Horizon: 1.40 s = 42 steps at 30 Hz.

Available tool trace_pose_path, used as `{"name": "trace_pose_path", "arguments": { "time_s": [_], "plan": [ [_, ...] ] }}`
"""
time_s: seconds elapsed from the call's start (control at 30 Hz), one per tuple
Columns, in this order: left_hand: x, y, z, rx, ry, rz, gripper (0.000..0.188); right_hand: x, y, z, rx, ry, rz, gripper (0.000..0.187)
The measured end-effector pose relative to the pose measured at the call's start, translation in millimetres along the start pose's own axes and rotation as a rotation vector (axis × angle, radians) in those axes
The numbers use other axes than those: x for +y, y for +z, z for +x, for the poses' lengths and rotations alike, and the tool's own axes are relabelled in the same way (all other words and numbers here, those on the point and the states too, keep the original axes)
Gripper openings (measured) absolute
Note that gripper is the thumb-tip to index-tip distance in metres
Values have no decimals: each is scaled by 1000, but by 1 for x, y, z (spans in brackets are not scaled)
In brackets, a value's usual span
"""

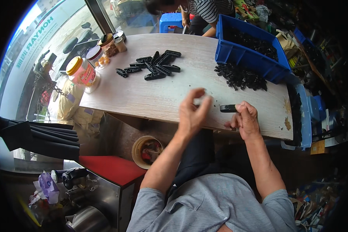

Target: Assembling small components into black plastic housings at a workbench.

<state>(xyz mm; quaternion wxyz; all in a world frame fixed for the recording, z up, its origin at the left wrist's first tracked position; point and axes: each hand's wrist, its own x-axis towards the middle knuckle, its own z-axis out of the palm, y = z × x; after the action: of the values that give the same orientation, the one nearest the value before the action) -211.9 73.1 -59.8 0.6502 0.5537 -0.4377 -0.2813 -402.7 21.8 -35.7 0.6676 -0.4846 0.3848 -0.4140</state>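
Observation:
In my right hand [248, 120], a small oblong black plastic part [228, 108] is pinched between thumb and fingers over the table's near edge. My left hand [193, 110] hovers just left of it, fingers curled and smeared by motion; whether it holds anything cannot be made out. Farther off on the pale wooden table [158, 102] lies a loose pile of similar long black parts [158, 65]. To the right, a heap of small black pieces [241, 76] spreads in front of a blue bin [251, 63].
Lidded jars [81, 73] line the table's left end. A light-blue crate [306, 116] adjoins its right end. Below stands a bucket [137, 152] beside a red-topped cabinet [108, 168]. Across the table another person [208, 11] in a striped shirt bends near a blue stool [170, 21].

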Motion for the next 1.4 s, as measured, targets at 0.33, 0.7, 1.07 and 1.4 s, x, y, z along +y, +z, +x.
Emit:
{"name": "trace_pose_path", "arguments": {
  "time_s": [0.33, 0.7, 1.07, 1.4],
  "plan": [
    [-35, -122, 81, 265, 341, 1201, 31, -54, -115, 20, 835, -74, 140, 37],
    [-15, -46, 38, -23, 470, 1050, 28, -31, -48, 58, 393, 135, -218, 20],
    [-9, -7, -12, 137, 116, 28, 15, -35, -5, 83, 300, 166, -906, 18],
    [6, 49, -8, -68, -468, -606, 36, -22, -32, 63, 84, 141, -245, 21]
  ]
}}
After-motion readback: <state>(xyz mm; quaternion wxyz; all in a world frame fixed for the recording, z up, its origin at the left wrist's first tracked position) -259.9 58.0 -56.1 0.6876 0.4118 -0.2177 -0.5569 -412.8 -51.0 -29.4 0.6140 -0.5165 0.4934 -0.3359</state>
